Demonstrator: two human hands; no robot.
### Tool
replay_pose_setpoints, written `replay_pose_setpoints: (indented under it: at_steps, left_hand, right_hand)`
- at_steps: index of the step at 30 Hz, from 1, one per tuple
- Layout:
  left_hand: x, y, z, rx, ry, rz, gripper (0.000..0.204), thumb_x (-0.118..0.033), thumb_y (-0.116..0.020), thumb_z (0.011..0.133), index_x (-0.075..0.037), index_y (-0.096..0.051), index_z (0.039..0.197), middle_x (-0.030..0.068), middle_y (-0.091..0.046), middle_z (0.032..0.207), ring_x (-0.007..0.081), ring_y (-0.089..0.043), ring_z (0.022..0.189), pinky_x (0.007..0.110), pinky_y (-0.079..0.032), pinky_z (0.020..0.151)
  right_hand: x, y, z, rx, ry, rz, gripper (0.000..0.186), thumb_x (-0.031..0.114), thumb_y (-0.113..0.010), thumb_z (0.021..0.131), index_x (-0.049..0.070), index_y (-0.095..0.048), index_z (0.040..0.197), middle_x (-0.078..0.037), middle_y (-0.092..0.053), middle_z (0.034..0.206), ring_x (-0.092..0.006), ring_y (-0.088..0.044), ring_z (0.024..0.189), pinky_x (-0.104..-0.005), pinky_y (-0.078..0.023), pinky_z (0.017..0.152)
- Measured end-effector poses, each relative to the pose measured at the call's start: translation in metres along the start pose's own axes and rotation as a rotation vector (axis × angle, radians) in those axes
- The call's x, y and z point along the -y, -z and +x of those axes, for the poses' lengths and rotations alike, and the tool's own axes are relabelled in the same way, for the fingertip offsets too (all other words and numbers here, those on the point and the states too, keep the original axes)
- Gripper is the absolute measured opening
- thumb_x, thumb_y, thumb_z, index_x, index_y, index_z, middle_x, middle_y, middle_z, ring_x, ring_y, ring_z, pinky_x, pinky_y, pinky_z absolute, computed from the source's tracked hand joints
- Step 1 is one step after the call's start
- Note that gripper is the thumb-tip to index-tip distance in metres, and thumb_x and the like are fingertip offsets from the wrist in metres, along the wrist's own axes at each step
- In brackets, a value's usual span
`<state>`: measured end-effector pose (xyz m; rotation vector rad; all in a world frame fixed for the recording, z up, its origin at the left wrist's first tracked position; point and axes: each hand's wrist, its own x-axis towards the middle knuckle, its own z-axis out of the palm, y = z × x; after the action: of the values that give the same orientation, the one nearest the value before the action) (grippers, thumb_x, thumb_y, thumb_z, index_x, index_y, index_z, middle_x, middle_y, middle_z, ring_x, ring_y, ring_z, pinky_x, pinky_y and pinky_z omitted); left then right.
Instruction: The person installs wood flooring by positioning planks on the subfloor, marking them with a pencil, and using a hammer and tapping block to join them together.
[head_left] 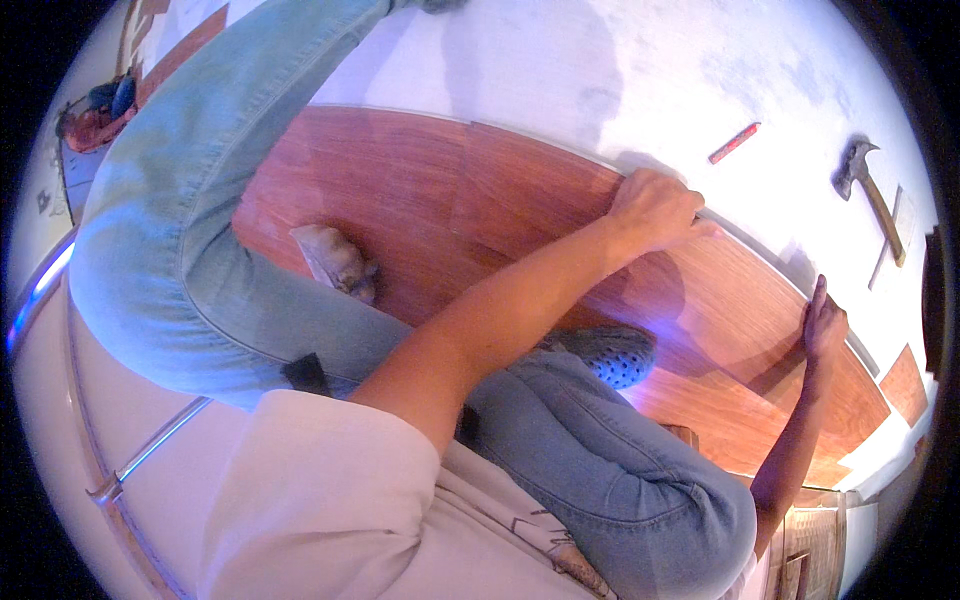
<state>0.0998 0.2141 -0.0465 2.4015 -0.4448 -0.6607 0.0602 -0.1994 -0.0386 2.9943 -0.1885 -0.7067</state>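
Note:
My left hand (655,210) is closed at the outer edge of a reddish-brown laminate floor plank (735,305), its fingers curled and its thumb side on the edge. Further right, my right hand (825,322) grips the same edge near the plank's right end, one finger stretched out beyond it. The plank lies beside rows of laid wood flooring (400,185). Part of its surface is shaded by my arm. The undersides of my fingers are hidden.
On the pale floor lie a slim red tool (735,144) and a claw hammer (880,205). A cut plank piece (905,385) rests at the far right. A crumpled whitish bundle (335,262) sits on the boards by my leg. Another person (95,125) is at the far left.

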Motion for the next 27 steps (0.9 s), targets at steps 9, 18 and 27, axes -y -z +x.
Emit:
replay_pose_setpoints:
  at_steps: [9,18,27]
  left_hand:
    - [0.001,-0.003,-0.002,-0.078,-0.033,-0.023,0.064,-0.068,-0.062,0.087,-0.006,-0.076,0.084,0.0183,-0.072,0.076,0.0359,-0.072,0.078,0.050,-0.054,0.073]
    - [-0.002,0.005,-0.007,-0.112,-0.036,-0.045,0.064,-0.069,-0.063,0.085,-0.006,-0.075,0.080,0.0175,-0.071,0.073,0.0352,-0.072,0.073,0.049,-0.055,0.069]
    - [-0.006,0.010,-0.009,-0.052,0.017,-0.106,0.054,-0.061,-0.069,0.084,-0.007,-0.077,0.084,0.0166,-0.074,0.082,0.0344,-0.073,0.084,0.047,-0.053,0.081]
  right_hand:
    - [-0.010,0.016,-0.002,0.070,-0.049,0.029,0.069,0.053,-0.033,0.108,0.000,-0.073,0.089,-0.027,-0.068,0.077,-0.0454,-0.069,0.077,-0.0526,-0.053,0.077]
    - [-0.009,0.034,-0.011,-0.056,0.070,-0.028,0.062,0.047,-0.038,0.109,-0.002,-0.072,0.091,-0.028,-0.067,0.076,-0.0458,-0.069,0.077,-0.0533,-0.052,0.078]
    - [-0.006,0.036,-0.015,-0.053,0.056,-0.019,0.070,0.051,-0.038,0.109,-0.004,-0.068,0.076,-0.027,-0.065,0.070,-0.0448,-0.066,0.070,-0.0518,-0.052,0.073]
